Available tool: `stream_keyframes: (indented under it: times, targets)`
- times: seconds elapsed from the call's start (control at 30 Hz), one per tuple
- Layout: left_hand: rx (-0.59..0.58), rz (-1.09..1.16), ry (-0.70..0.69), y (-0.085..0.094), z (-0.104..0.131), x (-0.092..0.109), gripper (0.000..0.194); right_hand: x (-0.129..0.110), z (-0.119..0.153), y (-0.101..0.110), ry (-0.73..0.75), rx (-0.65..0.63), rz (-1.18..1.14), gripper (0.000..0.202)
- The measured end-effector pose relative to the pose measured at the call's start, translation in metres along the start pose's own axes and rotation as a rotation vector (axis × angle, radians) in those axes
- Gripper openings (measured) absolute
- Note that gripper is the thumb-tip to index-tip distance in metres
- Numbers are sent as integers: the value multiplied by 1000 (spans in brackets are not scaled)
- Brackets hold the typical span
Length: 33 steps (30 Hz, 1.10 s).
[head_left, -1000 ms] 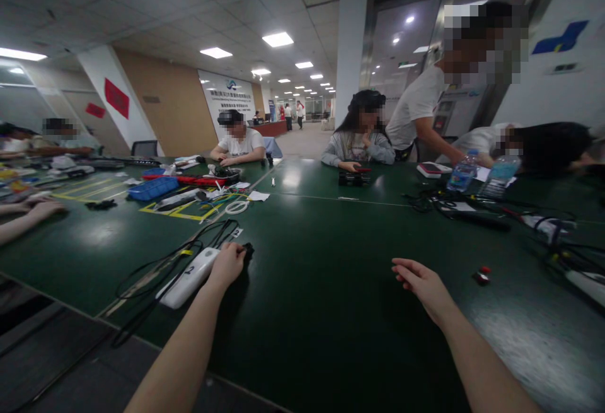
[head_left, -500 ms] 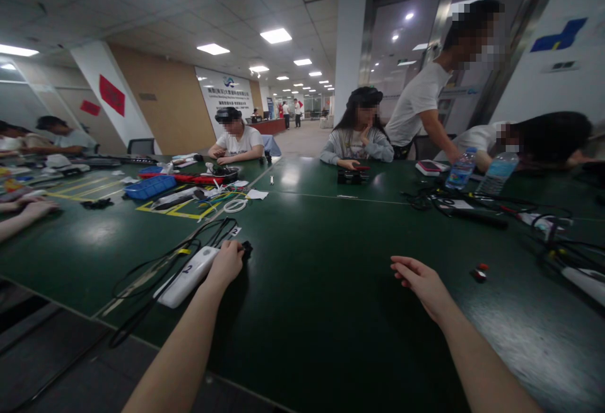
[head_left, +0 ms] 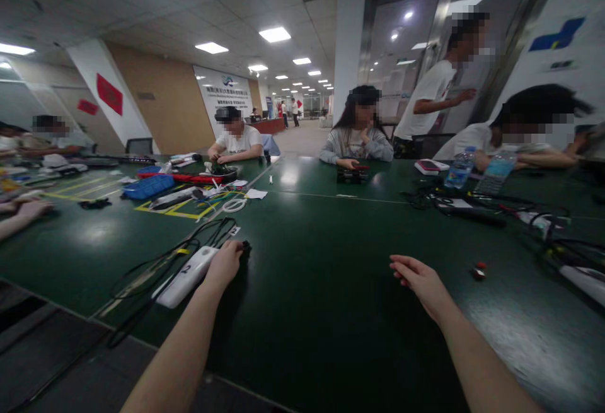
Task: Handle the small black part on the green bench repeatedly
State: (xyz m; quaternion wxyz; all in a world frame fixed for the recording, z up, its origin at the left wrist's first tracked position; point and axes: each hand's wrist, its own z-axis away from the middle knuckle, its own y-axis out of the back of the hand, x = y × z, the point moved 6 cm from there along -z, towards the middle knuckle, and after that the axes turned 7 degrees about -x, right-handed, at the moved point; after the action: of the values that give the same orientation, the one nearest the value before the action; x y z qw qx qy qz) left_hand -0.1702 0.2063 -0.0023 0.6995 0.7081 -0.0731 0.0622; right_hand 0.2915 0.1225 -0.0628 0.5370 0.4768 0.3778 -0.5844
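Note:
My left hand is closed beside the white power bank-like box marked "2", with its fingers around a small black object. Most of that object is hidden, so its kind cannot be made out. Black cables run along the box. On the right, my right hand is held over the green table with fingers stretched out to the left and nothing visible in them. To the right of it lies a small black and red item.
Beyond my left hand are a blue basket, a coil of white cable and loose wires. Water bottles and tangled black cables are at the back right. Several people sit around the table; one person stands.
My hands have hardly moved. The standing person across the table has straightened and drawn an arm back from the table. The person seated at far right has raised their head slightly.

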Motion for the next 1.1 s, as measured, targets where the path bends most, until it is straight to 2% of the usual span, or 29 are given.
stream_keyframes:
  times: [0.33,0.67,1.1]
  targets:
    - [23,0,21,0,-1,-3,28,5,-3,2,-19,-16,2,36]
    - [17,-15,1,-1,-2,-5,33,-6,5,-1,-25,4,7,32]
    - [25,-13,21,0,-1,-5,31,5,-3,2,-24,-2,-9,36]
